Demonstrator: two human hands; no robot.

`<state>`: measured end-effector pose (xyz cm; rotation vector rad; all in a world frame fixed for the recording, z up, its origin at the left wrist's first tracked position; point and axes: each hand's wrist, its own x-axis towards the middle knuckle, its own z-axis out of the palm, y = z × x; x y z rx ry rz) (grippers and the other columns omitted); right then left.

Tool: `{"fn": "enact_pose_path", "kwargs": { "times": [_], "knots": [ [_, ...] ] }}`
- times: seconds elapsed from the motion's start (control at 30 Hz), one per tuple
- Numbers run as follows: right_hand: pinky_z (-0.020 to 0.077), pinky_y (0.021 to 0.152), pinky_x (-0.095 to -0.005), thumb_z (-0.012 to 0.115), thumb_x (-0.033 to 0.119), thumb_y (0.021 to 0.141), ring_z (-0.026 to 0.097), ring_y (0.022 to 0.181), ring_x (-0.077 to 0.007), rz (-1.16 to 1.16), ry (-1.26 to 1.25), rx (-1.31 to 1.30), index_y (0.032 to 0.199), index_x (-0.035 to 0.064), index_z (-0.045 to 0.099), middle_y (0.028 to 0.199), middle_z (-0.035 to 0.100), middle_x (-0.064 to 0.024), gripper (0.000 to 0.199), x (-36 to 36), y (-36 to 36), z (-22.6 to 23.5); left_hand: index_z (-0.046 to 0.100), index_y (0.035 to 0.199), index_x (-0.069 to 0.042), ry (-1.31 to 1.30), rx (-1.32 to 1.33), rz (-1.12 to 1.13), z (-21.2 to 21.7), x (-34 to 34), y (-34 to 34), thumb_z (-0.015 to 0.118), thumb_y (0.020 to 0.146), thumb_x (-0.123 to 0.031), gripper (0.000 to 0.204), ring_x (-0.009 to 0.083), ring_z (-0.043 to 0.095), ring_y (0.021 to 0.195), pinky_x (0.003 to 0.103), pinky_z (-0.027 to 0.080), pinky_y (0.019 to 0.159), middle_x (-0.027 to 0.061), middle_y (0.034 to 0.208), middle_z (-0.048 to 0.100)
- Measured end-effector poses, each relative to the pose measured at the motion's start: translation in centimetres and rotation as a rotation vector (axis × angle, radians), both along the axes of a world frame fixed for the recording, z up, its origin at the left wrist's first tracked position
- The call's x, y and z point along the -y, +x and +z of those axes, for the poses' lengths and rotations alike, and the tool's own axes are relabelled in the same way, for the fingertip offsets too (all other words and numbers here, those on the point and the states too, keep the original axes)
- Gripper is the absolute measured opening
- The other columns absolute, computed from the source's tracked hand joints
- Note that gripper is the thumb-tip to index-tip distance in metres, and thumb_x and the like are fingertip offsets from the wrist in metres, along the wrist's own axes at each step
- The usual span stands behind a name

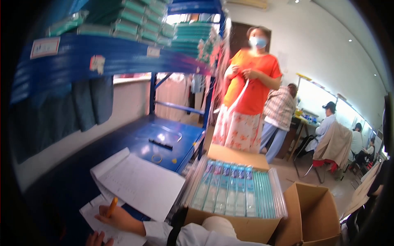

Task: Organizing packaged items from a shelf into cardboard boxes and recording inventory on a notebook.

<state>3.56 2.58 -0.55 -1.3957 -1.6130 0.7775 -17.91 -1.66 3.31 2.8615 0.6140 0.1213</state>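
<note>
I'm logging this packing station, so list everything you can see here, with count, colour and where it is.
Cardboard box: one, brown, front centre, full of clear-wrapped teal packets.
Second cardboard box: one, brown, open, lower right.
Paper sheets: a few, white, on the blue table.
Shelf: blue, upper left, stacked with teal packs.
People: one standing in orange top, several seated along right wall.
Pen: one, orange, in right hand.
Left hand: bottom edge, on the paper.
</note>
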Motion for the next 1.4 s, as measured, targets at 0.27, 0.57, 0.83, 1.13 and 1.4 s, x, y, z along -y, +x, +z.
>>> {"fn": "enact_pose_path", "kwargs": {
  "times": [0.27,0.57,0.83,1.13,1.4],
  "knots": [
    [0.0451,0.077,-0.035,0.048,0.026,0.093,0.058,0.085,-0.0318,0.089,-0.08,-0.005,0.097,0.003,0.06,0.095,0.06,-0.0174,0.026,1.0,-0.2,0.8,0.031,0.139,-0.005,0.004,-0.008,-0.001,-0.1,0.0,-0.9,0.064,0.081,-0.033,0.072,0.0417,0.023,0.132,0.051,0.018,0.109,0.0235,0.144,0.025],
    [0.0437,0.086,-0.0309,0.045,0.039,0.095,0.059,0.099,-0.0299,0.106,-0.28,-0.144,0.109,0.0068,0.061,0.113,0.06,-0.015,0.039,0.7,0.2,1.6,0.031,0.14,-0.006,0.005,-0.031,0.011,-0.2,0.0,-0.3,0.064,0.081,-0.033,0.073,0.041,0.022,0.133,0.05,0.017,0.109,0.0225,0.144,0.025],
    [0.0448,0.084,-0.0296,0.044,0.039,0.095,0.06,0.097,-0.0294,0.114,-0.261,-0.109,0.111,0.0083,0.061,0.112,0.061,-0.0147,0.038,0.8,0.5,1.6,0.029,0.141,-0.007,0.01,-0.012,-0.001,-0.4,0.1,-0.3,0.064,0.081,-0.033,0.075,0.0408,0.022,0.133,0.05,0.017,0.11,0.022,0.145,0.024],
    [0.0458,0.084,-0.0286,0.044,0.036,0.095,0.06,0.099,-0.0305,0.136,-0.315,-0.06,0.115,0.0084,0.06,0.119,0.057,-0.0161,0.037,0.8,0.2,1.9,0.03,0.139,-0.006,-0.003,0.014,0.001,-0.5,-0.2,-0.8,0.064,0.08,-0.034,0.074,0.0419,0.022,0.132,0.051,0.017,0.109,0.0227,0.144,0.024],
    [0.046,0.086,-0.029,0.043,0.035,0.096,0.06,0.1,-0.0299,0.057,-0.365,-0.183,0.115,0.0087,0.06,0.118,0.058,-0.0163,0.037,0.9,0.1,2.1,0.032,0.139,-0.005,0.012,0.005,-0.017,-0.4,-0.2,-0.7,0.063,0.081,-0.034,0.072,0.0425,0.023,0.131,0.051,0.019,0.108,0.0241,0.144,0.024]
  ]
}}
